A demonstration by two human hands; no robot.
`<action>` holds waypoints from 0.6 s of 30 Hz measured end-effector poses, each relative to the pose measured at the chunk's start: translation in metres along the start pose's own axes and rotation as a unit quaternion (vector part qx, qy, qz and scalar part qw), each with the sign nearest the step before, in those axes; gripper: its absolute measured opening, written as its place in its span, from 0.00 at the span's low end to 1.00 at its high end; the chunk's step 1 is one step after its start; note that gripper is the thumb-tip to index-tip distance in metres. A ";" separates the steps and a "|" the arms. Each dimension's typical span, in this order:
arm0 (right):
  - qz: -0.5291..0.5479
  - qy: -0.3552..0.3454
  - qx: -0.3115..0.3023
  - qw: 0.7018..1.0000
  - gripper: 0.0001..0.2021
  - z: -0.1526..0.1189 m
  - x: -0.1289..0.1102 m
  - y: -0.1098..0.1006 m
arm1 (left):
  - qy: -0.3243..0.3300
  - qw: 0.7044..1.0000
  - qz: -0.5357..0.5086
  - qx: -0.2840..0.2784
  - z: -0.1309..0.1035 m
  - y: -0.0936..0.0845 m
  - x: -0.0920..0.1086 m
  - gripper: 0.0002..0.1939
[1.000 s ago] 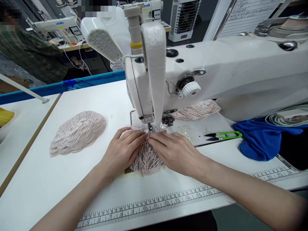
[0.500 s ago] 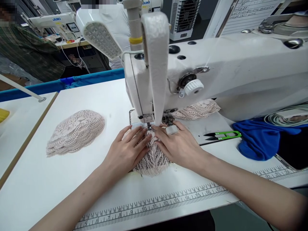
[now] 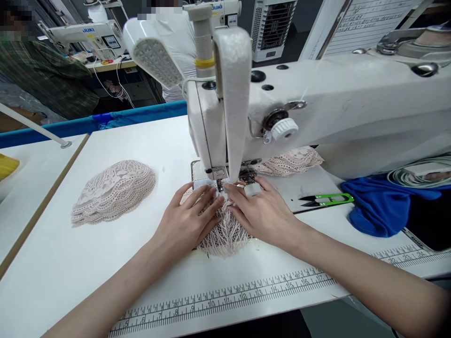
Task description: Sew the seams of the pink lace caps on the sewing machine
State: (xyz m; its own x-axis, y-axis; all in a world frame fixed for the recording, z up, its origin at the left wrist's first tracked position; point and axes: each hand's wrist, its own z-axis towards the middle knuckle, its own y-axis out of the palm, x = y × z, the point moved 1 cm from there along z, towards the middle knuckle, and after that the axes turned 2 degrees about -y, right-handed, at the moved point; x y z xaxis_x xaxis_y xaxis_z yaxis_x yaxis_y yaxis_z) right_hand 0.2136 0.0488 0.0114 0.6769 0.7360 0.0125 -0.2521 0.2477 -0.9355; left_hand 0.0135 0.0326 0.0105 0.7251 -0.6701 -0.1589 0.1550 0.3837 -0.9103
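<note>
Under the needle of a white sewing machine (image 3: 221,108) lies a piece of pale pink lace (image 3: 227,237), its near edge pointing toward me. My left hand (image 3: 186,213) rests on the lace's left side, fingers stretched out and a little apart, tips close to the presser foot (image 3: 220,184). On the right side, my right hand (image 3: 262,204) presses the lace down with extended fingers, thumb and index apart. Both hands bear on the fabric from above without visibly pinching it. The lace right beneath my fingers is hidden.
A stack of lace pieces (image 3: 114,192) lies to the left; more lace (image 3: 291,161) sits behind the needle area. Green thread snips (image 3: 327,200), a blue cloth (image 3: 377,206) and a dark phone (image 3: 428,223) are at right. A ruler strip (image 3: 225,300) runs along the front edge.
The view has shifted slightly, moving the machine head and left stack a little rightward in the picture. My hands keep nearly the same place on the lace.
</note>
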 end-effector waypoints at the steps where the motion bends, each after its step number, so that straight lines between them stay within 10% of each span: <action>1: 0.000 0.001 -0.003 1.000 0.12 0.000 0.000 0.000 | 0.000 1.000 0.002 0.001 0.000 0.000 0.000 0.17; 18: -0.024 0.009 -0.012 1.000 0.13 0.006 0.002 0.001 | -0.009 1.000 -0.002 0.016 0.002 0.006 -0.006 0.17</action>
State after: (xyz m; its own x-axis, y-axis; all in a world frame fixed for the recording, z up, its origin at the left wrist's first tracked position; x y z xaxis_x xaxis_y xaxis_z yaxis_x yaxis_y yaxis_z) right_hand 0.2105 0.0539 0.0127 0.7002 0.7121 0.0519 -0.2021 0.2674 -0.9421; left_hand 0.0118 0.0403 0.0064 0.7363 -0.6602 -0.1480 0.1797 0.4016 -0.8980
